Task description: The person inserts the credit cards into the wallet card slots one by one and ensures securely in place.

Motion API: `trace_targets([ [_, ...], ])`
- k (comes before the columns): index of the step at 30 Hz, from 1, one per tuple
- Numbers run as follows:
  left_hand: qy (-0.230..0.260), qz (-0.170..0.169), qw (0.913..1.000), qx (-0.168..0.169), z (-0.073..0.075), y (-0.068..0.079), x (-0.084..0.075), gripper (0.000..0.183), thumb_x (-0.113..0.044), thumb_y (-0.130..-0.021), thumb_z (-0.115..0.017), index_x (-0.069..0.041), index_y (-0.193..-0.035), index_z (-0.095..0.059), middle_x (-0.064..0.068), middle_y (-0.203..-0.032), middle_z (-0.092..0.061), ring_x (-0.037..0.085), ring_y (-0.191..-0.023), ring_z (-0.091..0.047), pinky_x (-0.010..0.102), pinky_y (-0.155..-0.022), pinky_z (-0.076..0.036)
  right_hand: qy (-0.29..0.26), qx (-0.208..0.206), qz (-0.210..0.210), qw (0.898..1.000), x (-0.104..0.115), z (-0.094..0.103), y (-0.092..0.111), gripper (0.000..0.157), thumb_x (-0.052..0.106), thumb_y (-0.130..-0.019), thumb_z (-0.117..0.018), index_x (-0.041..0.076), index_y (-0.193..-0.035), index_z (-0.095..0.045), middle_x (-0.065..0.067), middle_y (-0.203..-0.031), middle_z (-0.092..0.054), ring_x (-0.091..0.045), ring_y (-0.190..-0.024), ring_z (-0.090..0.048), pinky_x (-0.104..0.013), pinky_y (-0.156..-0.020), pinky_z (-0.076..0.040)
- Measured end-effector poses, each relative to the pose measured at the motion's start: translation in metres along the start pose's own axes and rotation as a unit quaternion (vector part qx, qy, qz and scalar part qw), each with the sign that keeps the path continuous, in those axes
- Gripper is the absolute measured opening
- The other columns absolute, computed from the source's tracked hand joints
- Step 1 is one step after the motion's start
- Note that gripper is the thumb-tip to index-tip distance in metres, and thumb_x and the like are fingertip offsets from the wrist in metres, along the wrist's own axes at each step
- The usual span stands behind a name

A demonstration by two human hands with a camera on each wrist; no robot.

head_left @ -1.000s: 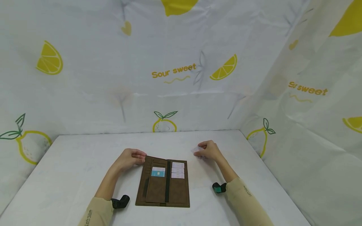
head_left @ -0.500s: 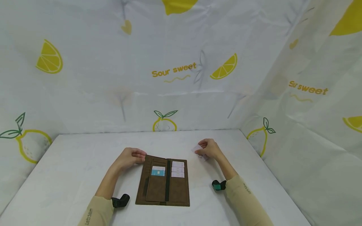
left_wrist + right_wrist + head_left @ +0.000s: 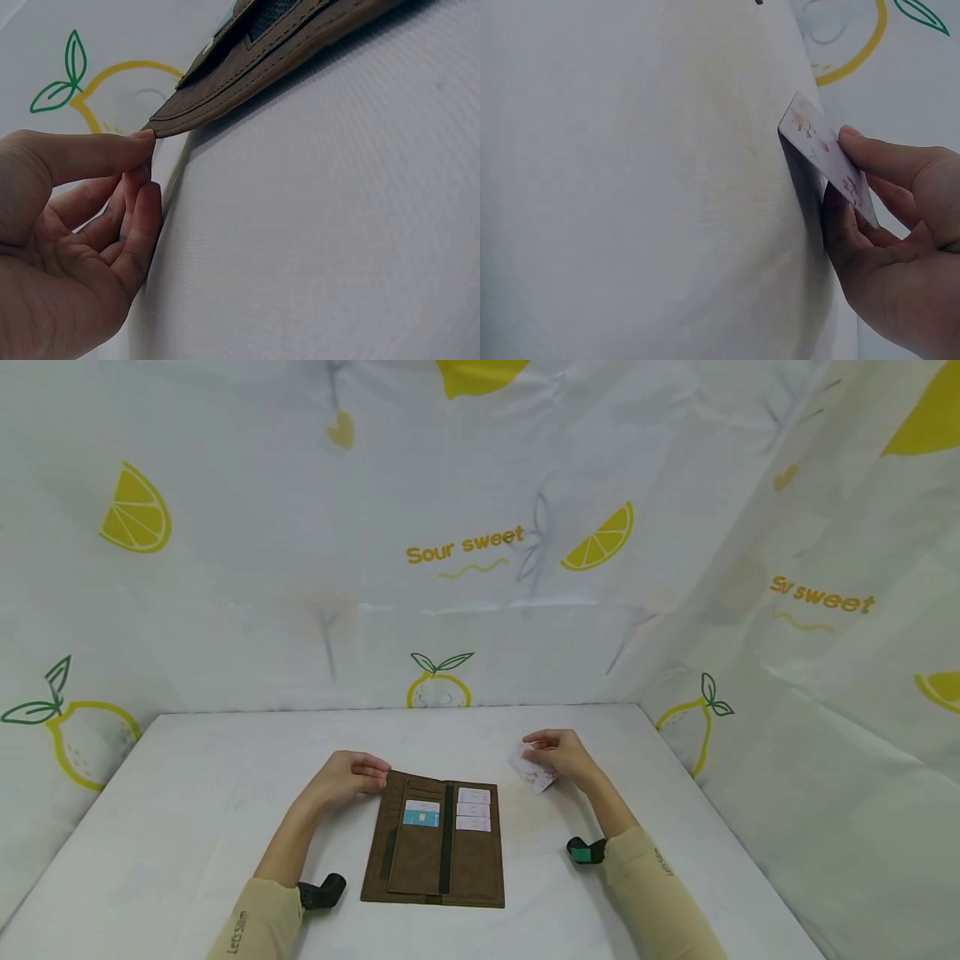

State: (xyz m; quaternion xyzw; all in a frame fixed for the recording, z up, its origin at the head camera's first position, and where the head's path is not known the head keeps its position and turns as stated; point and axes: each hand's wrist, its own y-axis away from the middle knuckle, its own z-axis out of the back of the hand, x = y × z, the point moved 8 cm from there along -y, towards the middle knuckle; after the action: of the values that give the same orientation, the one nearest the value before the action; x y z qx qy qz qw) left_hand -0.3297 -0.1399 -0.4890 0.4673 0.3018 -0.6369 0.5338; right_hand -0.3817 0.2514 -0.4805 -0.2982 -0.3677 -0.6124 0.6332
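A brown wallet (image 3: 472, 868) lies unfolded on the white table in the head view. My left hand (image 3: 345, 783) pinches its far left corner between thumb and fingers, and the left wrist view shows that corner of the wallet (image 3: 202, 101) raised off the surface. A blue-and-white card (image 3: 422, 814) sits in a left slot, and three pale cards (image 3: 473, 810) are tucked in the right side. To the right of the wallet, my right hand (image 3: 566, 756) holds a pale card with a pinkish print (image 3: 821, 150), tilted, between thumb and fingers.
The white table (image 3: 247, 760) ends at a back wall of white cloth (image 3: 262, 527) printed with lemons. Another cloth wall (image 3: 840, 735) runs along the right. Each wrist wears a small black camera mount (image 3: 322, 891).
My right hand has turned the pale card so more of its printed face shows. The left hand keeps its pinch on the wallet corner, and the wallet stays in place.
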Motion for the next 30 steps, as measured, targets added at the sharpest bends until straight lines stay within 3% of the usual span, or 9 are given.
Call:
trace_targets([
  [9,0.006,-0.001,1.0,0.004,-0.001,-0.001,0.001,0.027,-0.003,-0.096,-0.077,0.008,-0.121,-0.074,0.012,-0.103,-0.08,0.006,-0.085,-0.068,0.022,-0.075,-0.054,-0.047,-0.012,-0.009,0.999,0.0,-0.001,-0.001,0.031,0.018,-0.1,-0.078,0.004,-0.128,-0.077,-0.006,-0.115,-0.075,-0.015,-0.101,-0.057,-0.025,-0.086,-0.047],
  [13,0.001,0.0,1.0,0.004,-0.001,-0.001,0.001,0.028,-0.003,-0.096,-0.077,0.008,-0.121,-0.074,0.013,-0.104,-0.08,0.007,-0.086,-0.068,0.023,-0.075,-0.054,-0.097,-0.008,0.0,0.995,0.008,-0.007,0.001,0.037,0.017,-0.1,-0.078,-0.001,-0.132,-0.073,-0.001,-0.105,-0.076,-0.009,-0.095,-0.062,-0.02,-0.08,-0.052],
  [18,0.0,0.007,1.0,-0.001,-0.001,-0.001,0.001,0.026,-0.003,-0.097,-0.077,0.007,-0.121,-0.074,0.011,-0.103,-0.079,0.009,-0.088,-0.07,0.024,-0.077,-0.055,-0.166,0.007,-0.009,0.986,0.019,-0.019,0.003,0.039,0.014,-0.101,-0.077,-0.003,-0.136,-0.07,0.003,-0.104,-0.079,-0.007,-0.097,-0.069,-0.018,-0.083,-0.058],
  [23,-0.004,0.002,1.0,-0.004,-0.002,-0.001,0.0,0.026,-0.004,-0.096,-0.077,0.007,-0.12,-0.074,0.011,-0.102,-0.079,0.01,-0.088,-0.071,0.025,-0.078,-0.056,-0.208,0.012,-0.01,0.978,0.033,-0.032,0.006,0.04,0.01,-0.101,-0.077,-0.005,-0.137,-0.068,0.001,-0.106,-0.08,-0.009,-0.098,-0.072,-0.021,-0.084,-0.061],
  [30,-0.005,0.004,1.0,-0.007,0.0,-0.001,0.001,0.025,-0.003,-0.096,-0.077,0.006,-0.12,-0.074,0.011,-0.101,-0.079,0.01,-0.087,-0.07,0.024,-0.077,-0.056,-0.222,0.02,-0.004,0.975,0.05,-0.052,0.008,0.038,0.011,-0.1,-0.077,-0.005,-0.134,-0.068,-0.008,-0.115,-0.083,-0.011,-0.097,-0.074,-0.024,-0.085,-0.063],
])
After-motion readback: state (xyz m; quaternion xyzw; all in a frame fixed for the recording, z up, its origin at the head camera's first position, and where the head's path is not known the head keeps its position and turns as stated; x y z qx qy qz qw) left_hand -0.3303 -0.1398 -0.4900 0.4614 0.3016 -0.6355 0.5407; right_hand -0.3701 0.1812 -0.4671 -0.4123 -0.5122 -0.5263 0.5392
